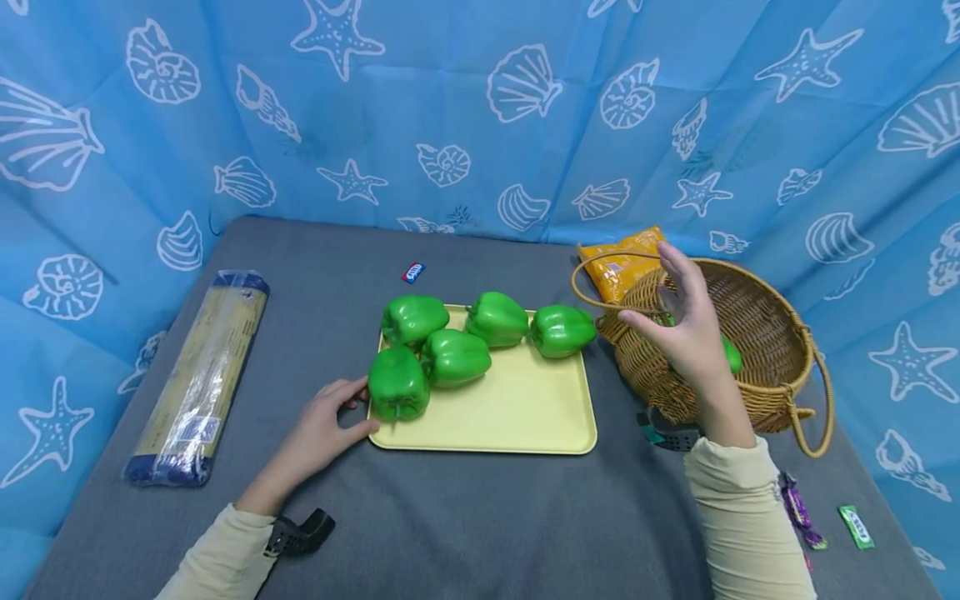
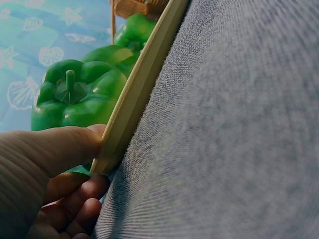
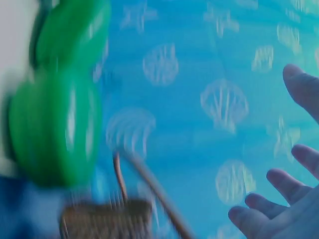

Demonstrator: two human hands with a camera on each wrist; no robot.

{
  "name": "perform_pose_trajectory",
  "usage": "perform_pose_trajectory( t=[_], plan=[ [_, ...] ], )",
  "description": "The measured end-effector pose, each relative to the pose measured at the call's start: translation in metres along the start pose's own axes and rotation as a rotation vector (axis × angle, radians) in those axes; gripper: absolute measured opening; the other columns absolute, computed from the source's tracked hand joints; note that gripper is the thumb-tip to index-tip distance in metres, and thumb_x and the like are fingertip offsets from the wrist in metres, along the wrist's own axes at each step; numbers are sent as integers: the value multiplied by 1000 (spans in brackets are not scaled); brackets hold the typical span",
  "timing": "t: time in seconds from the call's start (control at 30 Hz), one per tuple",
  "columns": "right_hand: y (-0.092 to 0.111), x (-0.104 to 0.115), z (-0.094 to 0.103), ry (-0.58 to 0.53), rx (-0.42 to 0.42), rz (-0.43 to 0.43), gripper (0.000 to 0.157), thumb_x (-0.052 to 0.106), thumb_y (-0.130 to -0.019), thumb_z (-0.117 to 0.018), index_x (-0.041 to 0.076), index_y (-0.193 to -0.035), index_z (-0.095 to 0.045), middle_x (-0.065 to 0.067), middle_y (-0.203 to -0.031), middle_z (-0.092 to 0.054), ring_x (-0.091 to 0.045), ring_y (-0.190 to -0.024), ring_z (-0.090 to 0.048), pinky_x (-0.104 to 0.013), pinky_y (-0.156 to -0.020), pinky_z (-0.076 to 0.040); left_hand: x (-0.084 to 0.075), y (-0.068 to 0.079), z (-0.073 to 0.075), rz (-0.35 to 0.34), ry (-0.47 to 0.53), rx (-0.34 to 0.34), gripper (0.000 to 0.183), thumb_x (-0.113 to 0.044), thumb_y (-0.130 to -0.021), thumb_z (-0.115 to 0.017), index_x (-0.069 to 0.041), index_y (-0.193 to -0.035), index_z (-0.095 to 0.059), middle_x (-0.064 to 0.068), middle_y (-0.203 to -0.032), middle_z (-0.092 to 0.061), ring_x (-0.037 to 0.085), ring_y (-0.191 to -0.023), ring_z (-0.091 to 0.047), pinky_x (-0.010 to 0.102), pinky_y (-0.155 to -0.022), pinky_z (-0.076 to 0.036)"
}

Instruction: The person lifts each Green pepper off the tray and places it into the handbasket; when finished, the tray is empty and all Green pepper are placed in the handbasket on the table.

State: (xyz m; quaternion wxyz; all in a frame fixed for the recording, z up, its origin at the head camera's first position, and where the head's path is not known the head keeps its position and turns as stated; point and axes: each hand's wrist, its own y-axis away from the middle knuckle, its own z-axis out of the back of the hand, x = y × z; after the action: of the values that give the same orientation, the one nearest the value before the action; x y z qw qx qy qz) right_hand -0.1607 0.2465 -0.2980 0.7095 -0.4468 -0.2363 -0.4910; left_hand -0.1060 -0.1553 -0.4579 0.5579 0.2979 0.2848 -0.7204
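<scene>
Several green bell peppers [image 1: 400, 383] lie on a pale yellow tray [image 1: 525, 412] in the middle of the table. At the tray's left edge, my left hand [image 1: 322, 421] pinches the rim. The left wrist view shows the thumb [image 2: 75, 144] on the rim and fingertips [image 2: 94, 186] below it, beside a pepper [image 2: 75, 94]. My right hand [image 1: 693, 333] is spread, thumb and fingers apart, over the left side of a wicker basket [image 1: 757, 300]. Green [image 1: 731, 356] shows inside the basket, partly hidden by that hand. Nothing is between the right fingers.
An orange packet [image 1: 618, 271] lies behind the basket, whose looped handles [image 1: 828, 408] stick out at both sides. On the left is a long plastic-wrapped pack [image 1: 198, 375]. Small wrapped candies [image 1: 857, 527] lie at the right and back. A blue shell-print curtain [image 1: 480, 108] surrounds the table.
</scene>
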Motion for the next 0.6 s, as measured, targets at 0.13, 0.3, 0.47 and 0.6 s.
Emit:
perform_pose_trajectory(
  t=[0.13, 0.3, 0.47, 0.6],
  plan=[
    [0, 13, -36, -80, 129, 114, 79, -15, -67, -68, -2, -135, -30, -16, -139, -27, -22, -129, -26, -40, -101, -28, 1, -1, 0, -1, -1, 5, 63, -25, -74, -72, -5, -128, -47, 2, -98, -55, 15, -89, -48, 37, -79, -39],
    [2, 20, -81, -120, 311, 165, 75, -9, -65, -73, -6, -130, -36, -21, -135, -32, -27, -126, -30, -46, -98, -32, 1, -2, 0, 6, 0, 18, 63, -26, -74, -72, -5, -129, -46, 2, -99, -55, 15, -89, -48, 37, -79, -39],
    [6, 18, -117, -162, 438, 149, 68, -1, -68, -73, -5, -128, -41, -20, -133, -37, -26, -125, -33, -46, -99, -30, 0, -2, 0, 4, 5, 14, 63, -25, -74, -72, -5, -128, -47, 2, -99, -56, 16, -89, -49, 37, -79, -40],
    [7, 11, -137, -141, 472, 177, 64, 3, -68, -75, -5, -125, -45, -18, -130, -42, -24, -122, -38, -38, -100, -31, 2, -1, 0, -15, 1, -4, 63, -24, -73, -73, -4, -127, -48, 2, -98, -56, 16, -89, -49, 38, -79, -40]
  ],
)
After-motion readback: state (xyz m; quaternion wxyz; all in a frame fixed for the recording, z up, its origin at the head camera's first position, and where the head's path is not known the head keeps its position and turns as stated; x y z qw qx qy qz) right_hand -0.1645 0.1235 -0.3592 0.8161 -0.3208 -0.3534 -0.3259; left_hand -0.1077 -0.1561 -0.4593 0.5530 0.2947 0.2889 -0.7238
